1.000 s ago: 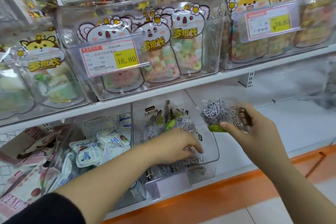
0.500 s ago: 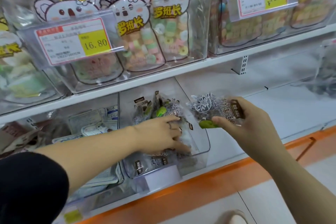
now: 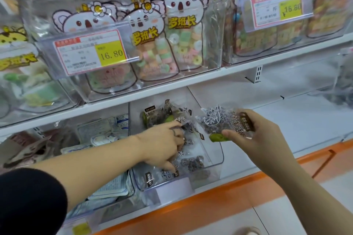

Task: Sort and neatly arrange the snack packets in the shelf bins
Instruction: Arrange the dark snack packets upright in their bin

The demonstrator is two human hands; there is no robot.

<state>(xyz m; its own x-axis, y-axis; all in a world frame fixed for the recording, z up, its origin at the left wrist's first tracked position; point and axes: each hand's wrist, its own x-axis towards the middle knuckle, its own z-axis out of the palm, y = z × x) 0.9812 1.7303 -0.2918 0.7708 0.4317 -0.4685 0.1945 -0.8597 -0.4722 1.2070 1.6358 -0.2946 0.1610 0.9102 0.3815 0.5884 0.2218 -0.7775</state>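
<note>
Lower store shelf [image 3: 298,120], clear bin [image 3: 216,160]: left hand [image 3: 164,143], fingers spread, presses binned packets [image 3: 192,163]. Right hand [image 3: 265,135] pinches dark packet [image 3: 223,122]. Best inserted flat, label forward.

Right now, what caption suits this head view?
Left hand touches snack packets in a clear bin; right hand holds another packet.

**Black sleeve [image 3: 28,202] and a ring [image 3: 174,132]**

Wearing the sleeve on the left arm, ending near the elbow. Wearing the thin ring on one finger of the left hand [image 3: 162,143]. Showing the right forearm [image 3: 286,177] uncovered.
</note>
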